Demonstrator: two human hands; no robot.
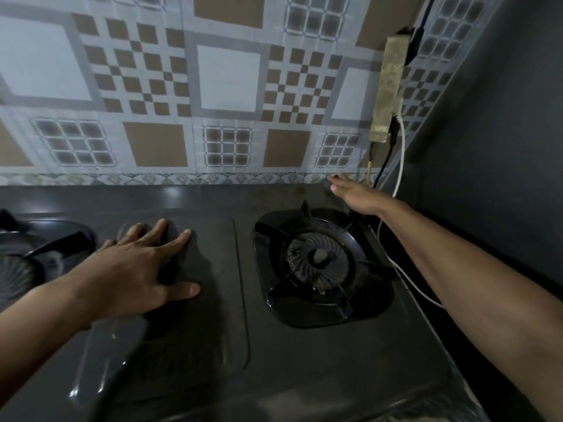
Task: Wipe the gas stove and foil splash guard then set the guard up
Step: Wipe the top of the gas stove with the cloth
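No words, brand names, numbers or signs can be read anywhere: not on the stove, nor on the patterned wall tiles.

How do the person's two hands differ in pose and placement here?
The left hand lies flat, fingers spread, on the dark gas stove's middle panel. The right hand reaches farther, past the right black burner, toward the counter's back edge by the patterned wall covering. Both are open and hold nothing.

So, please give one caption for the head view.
Left hand flat on gas stove, right hand reaching behind the burner.
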